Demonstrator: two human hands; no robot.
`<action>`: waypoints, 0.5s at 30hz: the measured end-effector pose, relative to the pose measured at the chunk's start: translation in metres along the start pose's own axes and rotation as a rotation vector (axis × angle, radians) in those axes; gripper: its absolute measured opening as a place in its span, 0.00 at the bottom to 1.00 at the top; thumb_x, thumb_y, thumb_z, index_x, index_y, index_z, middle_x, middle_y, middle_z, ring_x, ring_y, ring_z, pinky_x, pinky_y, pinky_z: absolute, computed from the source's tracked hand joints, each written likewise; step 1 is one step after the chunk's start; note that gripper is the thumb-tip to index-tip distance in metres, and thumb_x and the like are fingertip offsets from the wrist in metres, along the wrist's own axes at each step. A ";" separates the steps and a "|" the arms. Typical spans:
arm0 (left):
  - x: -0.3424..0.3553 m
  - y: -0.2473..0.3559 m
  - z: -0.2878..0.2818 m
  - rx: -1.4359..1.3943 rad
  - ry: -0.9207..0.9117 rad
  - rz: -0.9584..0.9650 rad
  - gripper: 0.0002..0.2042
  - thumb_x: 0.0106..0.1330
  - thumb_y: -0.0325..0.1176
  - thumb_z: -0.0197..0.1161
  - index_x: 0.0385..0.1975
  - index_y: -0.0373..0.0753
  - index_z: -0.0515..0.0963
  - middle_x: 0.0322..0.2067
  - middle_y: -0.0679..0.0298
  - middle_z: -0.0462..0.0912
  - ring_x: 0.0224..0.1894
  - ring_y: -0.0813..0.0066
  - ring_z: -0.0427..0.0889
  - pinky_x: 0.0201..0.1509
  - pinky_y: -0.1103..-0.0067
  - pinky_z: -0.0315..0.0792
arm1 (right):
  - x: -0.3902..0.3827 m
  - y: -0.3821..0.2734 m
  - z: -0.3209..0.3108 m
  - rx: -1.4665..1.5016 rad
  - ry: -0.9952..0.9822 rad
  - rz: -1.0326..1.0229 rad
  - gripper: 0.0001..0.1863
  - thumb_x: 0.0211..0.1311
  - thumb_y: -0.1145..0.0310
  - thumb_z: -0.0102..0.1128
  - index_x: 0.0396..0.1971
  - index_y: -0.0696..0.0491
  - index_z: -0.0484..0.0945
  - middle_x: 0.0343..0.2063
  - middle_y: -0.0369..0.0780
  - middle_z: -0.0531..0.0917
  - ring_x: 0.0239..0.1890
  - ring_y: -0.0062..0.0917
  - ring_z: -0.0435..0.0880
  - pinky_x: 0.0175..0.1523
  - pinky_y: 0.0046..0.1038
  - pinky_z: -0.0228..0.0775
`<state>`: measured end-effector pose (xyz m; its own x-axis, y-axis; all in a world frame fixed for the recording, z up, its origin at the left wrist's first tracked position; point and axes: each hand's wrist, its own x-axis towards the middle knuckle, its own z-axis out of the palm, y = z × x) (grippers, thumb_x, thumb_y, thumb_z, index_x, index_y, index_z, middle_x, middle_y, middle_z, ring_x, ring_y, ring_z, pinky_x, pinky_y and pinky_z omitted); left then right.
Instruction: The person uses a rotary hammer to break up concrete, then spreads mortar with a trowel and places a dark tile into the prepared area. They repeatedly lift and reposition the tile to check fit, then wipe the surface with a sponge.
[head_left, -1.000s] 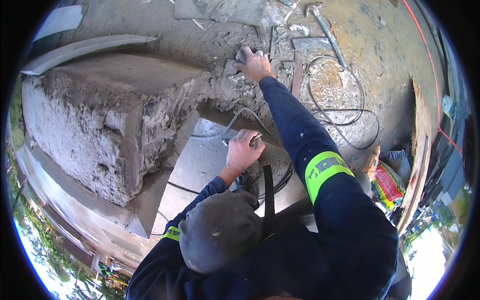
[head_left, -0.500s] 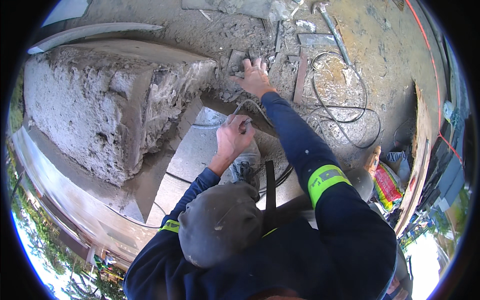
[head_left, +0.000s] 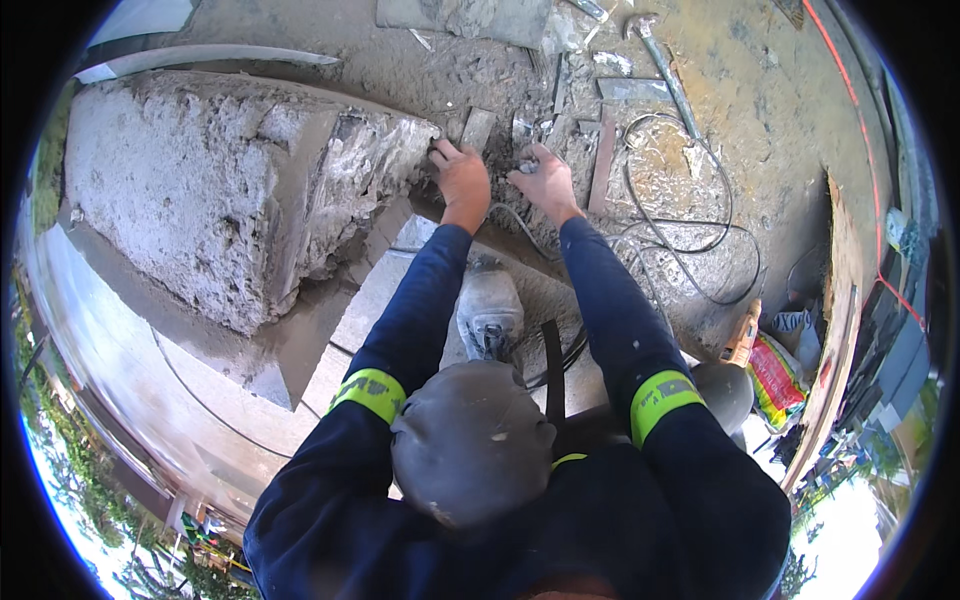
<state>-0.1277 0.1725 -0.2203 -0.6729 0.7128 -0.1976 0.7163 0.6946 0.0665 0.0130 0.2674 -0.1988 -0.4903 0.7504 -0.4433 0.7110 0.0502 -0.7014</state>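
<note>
My left hand [head_left: 463,188] reaches to the right end of a rough concrete block [head_left: 185,195], its fingers curled against the broken edge. What those fingers hold, if anything, is hidden. Close by on the right, my right hand [head_left: 548,187] pinches a small grey chunk of rubble [head_left: 527,166] between thumb and fingers. Between and beyond the hands lies a short flat grey piece [head_left: 478,128] on the dirty ground. A thin grey cable [head_left: 520,222] runs just below the hands, partly covered by my left hand. My dusty shoe [head_left: 490,310] is under my forearms.
A hammer [head_left: 667,78] lies at the far right, beside a looped black cable [head_left: 730,200] and a reddish-brown strip [head_left: 603,158]. An orange-handled tool [head_left: 742,332], a red-and-yellow bag [head_left: 777,378] and an upright board [head_left: 838,300] stand at right. An orange cord [head_left: 862,110] passes behind.
My left hand has moved forward from above the shoe to the block's edge. My right hand has drawn back slightly rightward, its spread fingers now closed on a small chunk.
</note>
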 end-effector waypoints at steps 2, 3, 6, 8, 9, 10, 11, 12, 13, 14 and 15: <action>0.005 0.010 0.013 0.161 0.032 -0.006 0.10 0.69 0.28 0.63 0.47 0.33 0.82 0.58 0.42 0.71 0.61 0.41 0.75 0.56 0.63 0.83 | -0.014 0.004 -0.009 0.012 -0.004 0.116 0.23 0.53 0.61 0.80 0.48 0.50 0.85 0.36 0.44 0.91 0.38 0.30 0.91 0.47 0.33 0.83; 0.007 0.012 0.017 0.147 0.027 -0.058 0.10 0.72 0.29 0.60 0.48 0.33 0.83 0.58 0.42 0.71 0.62 0.42 0.76 0.58 0.64 0.81 | -0.021 0.006 -0.013 0.020 0.014 0.155 0.23 0.52 0.60 0.80 0.48 0.50 0.85 0.35 0.44 0.91 0.38 0.28 0.91 0.46 0.32 0.83; 0.015 0.010 0.021 -0.033 -0.121 -0.162 0.13 0.77 0.33 0.56 0.52 0.35 0.83 0.59 0.42 0.73 0.62 0.46 0.78 0.62 0.67 0.79 | -0.042 0.013 -0.017 0.367 -0.072 0.303 0.22 0.61 0.65 0.77 0.53 0.55 0.83 0.38 0.39 0.91 0.38 0.27 0.91 0.41 0.31 0.84; 0.023 0.004 0.020 -0.194 -0.100 -0.232 0.14 0.75 0.35 0.61 0.53 0.36 0.84 0.56 0.44 0.75 0.59 0.46 0.80 0.60 0.68 0.80 | -0.051 0.017 -0.017 0.573 -0.086 0.365 0.21 0.68 0.69 0.73 0.57 0.58 0.79 0.42 0.36 0.90 0.39 0.27 0.90 0.40 0.29 0.84; 0.027 0.003 0.019 -0.240 -0.082 -0.276 0.13 0.73 0.36 0.64 0.51 0.37 0.85 0.53 0.46 0.78 0.55 0.48 0.83 0.57 0.68 0.81 | -0.055 0.020 -0.018 0.676 -0.080 0.368 0.21 0.66 0.69 0.75 0.56 0.57 0.80 0.40 0.36 0.89 0.36 0.25 0.88 0.37 0.29 0.82; 0.030 0.002 0.016 -0.293 -0.070 -0.316 0.12 0.70 0.36 0.67 0.48 0.38 0.87 0.50 0.47 0.82 0.52 0.50 0.86 0.55 0.68 0.82 | -0.060 0.021 -0.017 0.772 -0.065 0.382 0.21 0.64 0.70 0.76 0.55 0.57 0.80 0.39 0.36 0.89 0.33 0.23 0.87 0.34 0.28 0.80; 0.031 0.004 0.013 -0.374 -0.098 -0.338 0.11 0.68 0.36 0.70 0.46 0.40 0.89 0.47 0.49 0.85 0.48 0.51 0.88 0.53 0.68 0.83 | -0.063 0.022 -0.018 0.881 -0.046 0.373 0.21 0.62 0.70 0.77 0.54 0.56 0.80 0.37 0.36 0.88 0.31 0.22 0.85 0.30 0.28 0.79; 0.031 0.007 0.008 -0.549 0.006 -0.308 0.10 0.66 0.35 0.71 0.42 0.40 0.90 0.43 0.51 0.88 0.45 0.53 0.89 0.51 0.68 0.83 | -0.065 0.022 -0.018 0.949 -0.037 0.405 0.21 0.63 0.70 0.76 0.54 0.55 0.81 0.38 0.36 0.88 0.32 0.21 0.85 0.31 0.28 0.79; 0.028 0.014 0.003 -0.751 0.074 -0.256 0.08 0.63 0.35 0.73 0.38 0.40 0.91 0.39 0.53 0.90 0.41 0.54 0.90 0.48 0.68 0.83 | -0.067 0.022 -0.019 1.030 -0.023 0.411 0.21 0.63 0.69 0.76 0.54 0.54 0.81 0.40 0.36 0.88 0.33 0.20 0.85 0.33 0.28 0.80; 0.025 0.017 -0.006 -0.922 0.113 -0.282 0.07 0.61 0.34 0.74 0.35 0.40 0.91 0.35 0.55 0.92 0.38 0.56 0.92 0.46 0.68 0.84 | -0.066 0.020 -0.021 1.095 -0.002 0.455 0.21 0.64 0.68 0.76 0.54 0.53 0.81 0.41 0.36 0.88 0.34 0.19 0.85 0.34 0.28 0.80; 0.018 0.029 -0.014 -0.991 0.023 -0.058 0.05 0.60 0.29 0.70 0.29 0.40 0.92 0.30 0.56 0.92 0.34 0.58 0.92 0.45 0.67 0.83 | -0.065 0.016 -0.022 1.099 -0.027 0.422 0.20 0.65 0.68 0.75 0.54 0.52 0.81 0.41 0.36 0.88 0.35 0.20 0.85 0.35 0.28 0.81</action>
<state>-0.1215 0.2071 -0.2084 -0.7127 0.6699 -0.2080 0.2114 0.4879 0.8469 0.0680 0.2341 -0.1689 -0.3402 0.5565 -0.7580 0.0095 -0.8040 -0.5946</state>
